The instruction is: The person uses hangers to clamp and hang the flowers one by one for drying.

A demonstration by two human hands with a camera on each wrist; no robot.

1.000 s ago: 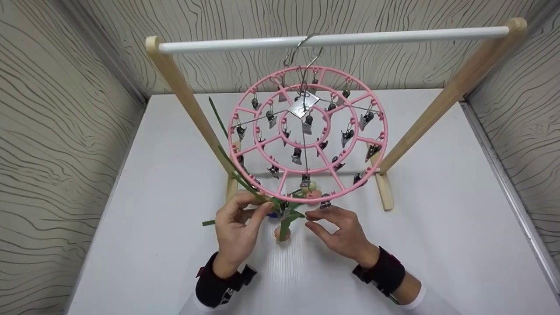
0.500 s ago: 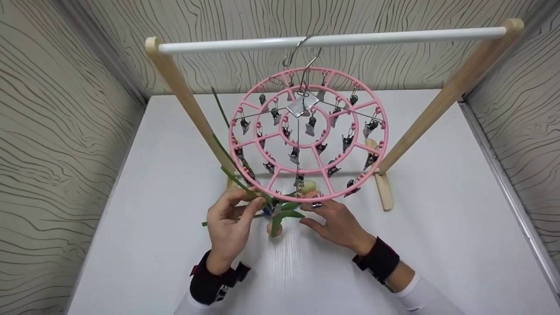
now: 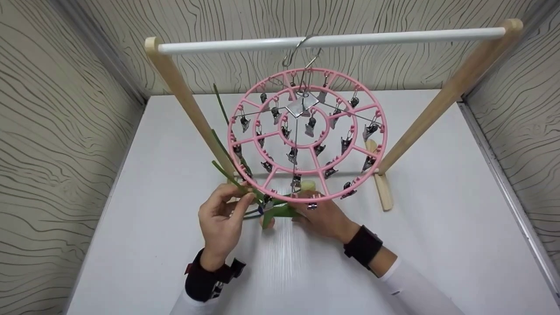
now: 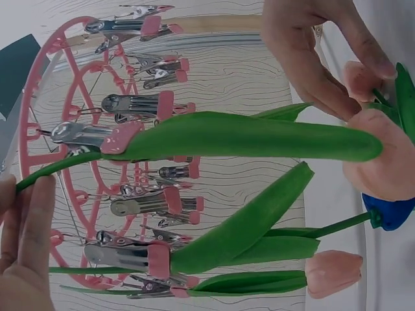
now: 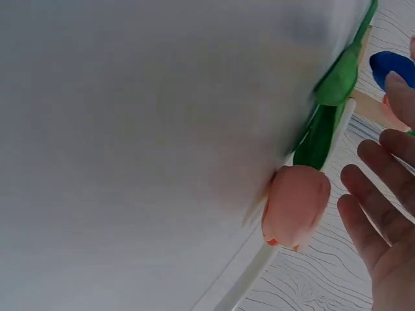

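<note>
1. Left hand (image 3: pixel 221 218) has drifted left, fingers pinching the green stems (image 3: pixel 232 177).
2. Right hand (image 3: pixel 321 214) slid in under the pink clip hanger (image 3: pixel 306 135), fingers on the tulips (image 3: pixel 280 211) hanging above the counter (image 3: pixel 437 218).

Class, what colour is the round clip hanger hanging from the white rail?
Pink; the round clip hanger shows best in the head view.

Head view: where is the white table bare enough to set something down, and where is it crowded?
Bare white table lies right of the rack's right foot, left of the left post, and near the wrists. It is crowded under the pink clip hanger, where both hands meet the tulips.
</note>
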